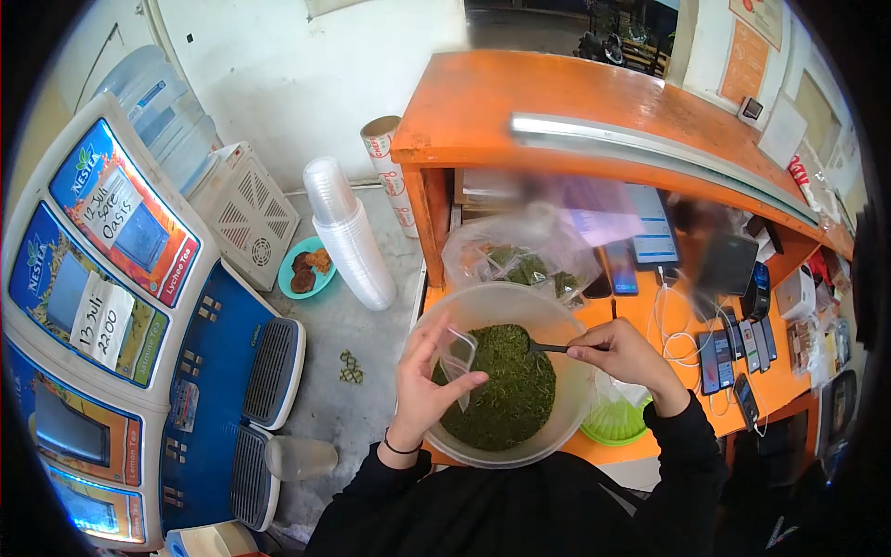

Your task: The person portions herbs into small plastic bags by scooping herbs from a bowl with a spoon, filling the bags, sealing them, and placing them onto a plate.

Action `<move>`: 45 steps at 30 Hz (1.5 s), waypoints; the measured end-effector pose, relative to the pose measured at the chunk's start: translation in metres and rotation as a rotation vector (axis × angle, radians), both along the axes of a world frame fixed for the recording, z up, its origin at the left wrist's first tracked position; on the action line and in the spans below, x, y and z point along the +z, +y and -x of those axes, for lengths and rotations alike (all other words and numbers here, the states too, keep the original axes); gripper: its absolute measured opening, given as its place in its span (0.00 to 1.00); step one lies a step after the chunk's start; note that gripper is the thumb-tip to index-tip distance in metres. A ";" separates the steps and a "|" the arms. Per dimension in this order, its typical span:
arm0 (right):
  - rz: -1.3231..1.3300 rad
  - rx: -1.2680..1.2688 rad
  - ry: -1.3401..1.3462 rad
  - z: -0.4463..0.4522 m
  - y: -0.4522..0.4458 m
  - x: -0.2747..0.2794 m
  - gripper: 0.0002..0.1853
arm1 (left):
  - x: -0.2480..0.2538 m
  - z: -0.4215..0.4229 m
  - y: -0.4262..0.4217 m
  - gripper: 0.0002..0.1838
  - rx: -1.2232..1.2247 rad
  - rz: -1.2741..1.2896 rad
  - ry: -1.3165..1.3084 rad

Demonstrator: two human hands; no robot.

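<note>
Orange covers the counter [608, 453], and at its left end, by the edge nearest the person, sits a translucent plastic bowl [577, 399] holding finely chopped green leaves [506, 399]. Over the bowl's left side, the left hand [427, 376] grips a small clear plastic pouch [458, 356]: the thumb presses from below and the fingers from the far side, with the pouch's mouth tilted upward. From the right, the right hand [633, 355] pinches the handle of a black spoon [551, 348] between thumb and forefinger, its other fingers curled in; the spoon's head rests among the leaves near the bowl's middle. Just beyond the far rim, under the raised orange shelf [464, 102], lies a clear plastic bag [478, 249] of leafy greens. A bright green basket [617, 422] stands beside the bowl, below the right wrist. Farther along toward the counter's right end are several smartphones [716, 360] and a tangle of white cable [682, 345]. On the grey worktop [371, 404] to the left, stacked clear cups [353, 251] lean beside a turquoise plate [285, 275] of food.
</note>
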State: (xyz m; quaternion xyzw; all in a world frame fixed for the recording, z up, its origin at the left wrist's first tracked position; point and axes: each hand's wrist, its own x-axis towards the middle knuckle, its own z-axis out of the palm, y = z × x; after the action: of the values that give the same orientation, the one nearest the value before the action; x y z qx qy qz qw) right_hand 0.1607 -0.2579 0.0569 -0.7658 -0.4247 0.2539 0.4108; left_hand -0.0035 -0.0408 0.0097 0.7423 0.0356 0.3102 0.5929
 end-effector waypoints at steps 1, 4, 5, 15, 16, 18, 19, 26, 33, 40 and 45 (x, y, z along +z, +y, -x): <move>0.013 -0.016 -0.028 0.000 0.001 0.006 0.09 | 0.003 -0.001 -0.001 0.41 0.005 -0.065 0.076; -0.161 -0.067 -0.257 0.010 0.008 0.022 0.08 | 0.014 -0.003 -0.007 0.39 0.025 -0.155 0.184; -0.159 -0.055 -0.310 0.012 0.010 0.025 0.08 | 0.014 -0.002 -0.007 0.38 0.020 -0.160 0.204; -0.125 -0.002 -0.452 0.027 0.018 0.025 0.09 | 0.018 -0.001 -0.005 0.37 -0.013 -0.145 0.234; -0.149 -0.018 -0.438 0.025 0.015 0.026 0.09 | 0.018 -0.001 -0.005 0.37 -0.017 -0.150 0.238; -0.024 -0.037 -0.426 0.019 0.004 0.036 0.10 | 0.013 -0.002 -0.005 0.39 0.012 -0.160 0.188; 0.040 -0.047 -0.421 0.016 0.000 0.039 0.10 | 0.011 -0.002 -0.005 0.40 0.026 -0.164 0.163; -0.371 0.041 -0.497 0.046 0.042 0.021 0.13 | 0.023 -0.005 -0.014 0.43 0.165 -0.418 0.049; -0.334 0.201 -0.136 0.035 0.060 0.014 0.08 | 0.033 0.003 -0.013 0.38 -0.099 0.052 0.054; -0.431 0.027 0.187 0.036 0.068 0.005 0.09 | 0.024 0.008 -0.002 0.23 -0.366 0.414 0.308; -0.396 0.053 0.417 0.033 0.060 0.003 0.04 | 0.020 0.004 -0.011 0.14 -0.288 0.327 0.126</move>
State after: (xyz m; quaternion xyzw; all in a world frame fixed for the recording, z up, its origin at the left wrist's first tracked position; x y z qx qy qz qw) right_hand 0.1272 -0.1974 0.0596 -0.5905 -0.3922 0.3290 0.6239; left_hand -0.0070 -0.0522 0.0296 0.6517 0.0158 0.1654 0.7400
